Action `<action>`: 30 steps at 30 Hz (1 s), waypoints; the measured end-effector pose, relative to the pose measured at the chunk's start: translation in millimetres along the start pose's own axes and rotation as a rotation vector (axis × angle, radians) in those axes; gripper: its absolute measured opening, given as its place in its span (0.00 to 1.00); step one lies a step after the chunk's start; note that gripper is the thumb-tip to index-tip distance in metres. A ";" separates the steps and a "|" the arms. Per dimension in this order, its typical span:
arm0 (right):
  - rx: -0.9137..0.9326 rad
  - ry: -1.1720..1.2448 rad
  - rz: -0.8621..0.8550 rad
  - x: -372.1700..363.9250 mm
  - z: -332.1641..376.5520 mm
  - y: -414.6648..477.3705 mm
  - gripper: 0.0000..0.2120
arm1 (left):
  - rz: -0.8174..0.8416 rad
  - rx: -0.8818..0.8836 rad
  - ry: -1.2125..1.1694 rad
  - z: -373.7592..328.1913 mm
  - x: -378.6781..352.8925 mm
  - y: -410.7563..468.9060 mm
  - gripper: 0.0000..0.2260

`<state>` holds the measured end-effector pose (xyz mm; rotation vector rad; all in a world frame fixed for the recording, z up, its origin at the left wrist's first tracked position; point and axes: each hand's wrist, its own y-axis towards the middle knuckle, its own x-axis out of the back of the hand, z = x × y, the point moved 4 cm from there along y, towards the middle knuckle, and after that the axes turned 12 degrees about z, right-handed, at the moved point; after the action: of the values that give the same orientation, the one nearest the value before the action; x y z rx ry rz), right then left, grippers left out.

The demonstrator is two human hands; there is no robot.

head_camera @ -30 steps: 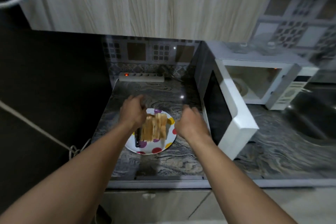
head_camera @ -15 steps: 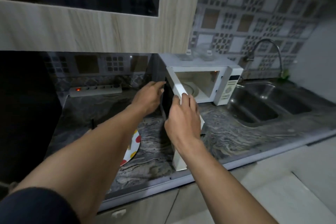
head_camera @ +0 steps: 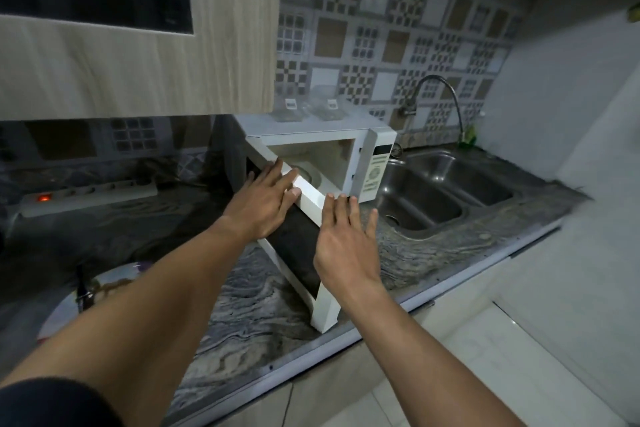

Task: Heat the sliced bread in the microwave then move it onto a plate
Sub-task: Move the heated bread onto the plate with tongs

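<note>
The microwave (head_camera: 363, 163) is white, its door (head_camera: 301, 253) set with a black window. The desk (head_camera: 242, 315) beneath is grey with pale marbled swirls. At twelve o'clock the wall tiles (head_camera: 363, 45) mix grey, white and tan chequer squares. At nine o'clock the white power strip (head_camera: 90, 192) shows a red-orange light; the cabinet (head_camera: 138, 76) is pale wood grain.

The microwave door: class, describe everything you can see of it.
The microwave door is white-framed with a dark window. It stands swung open from the left side of the microwave, its free end near the front edge of the countertop. The left hand lies flat on its outer face, fingers over the top edge; the right hand reaches that edge with straight fingers, contact unclear.
</note>
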<state>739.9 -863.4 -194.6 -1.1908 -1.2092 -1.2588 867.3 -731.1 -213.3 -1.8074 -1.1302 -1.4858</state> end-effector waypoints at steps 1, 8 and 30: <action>0.006 -0.007 0.007 0.2 -10.7 4.3 0.31 | -0.001 0.002 0.006 -4.7 -2.9 4.3 0.26; 0.021 -0.063 0.010 -3.7 -89.3 52.2 0.32 | -0.045 0.109 0.070 -34.7 -21.3 42.5 0.28; 0.276 -0.075 -0.009 -6.8 -206.2 253.9 0.33 | -0.243 0.512 0.280 -58.8 -53.3 174.6 0.30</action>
<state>990.0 -1074.3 -197.3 -1.0366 -1.3944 -1.0218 984.5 -881.7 -232.1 -1.1140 -1.4572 -1.3615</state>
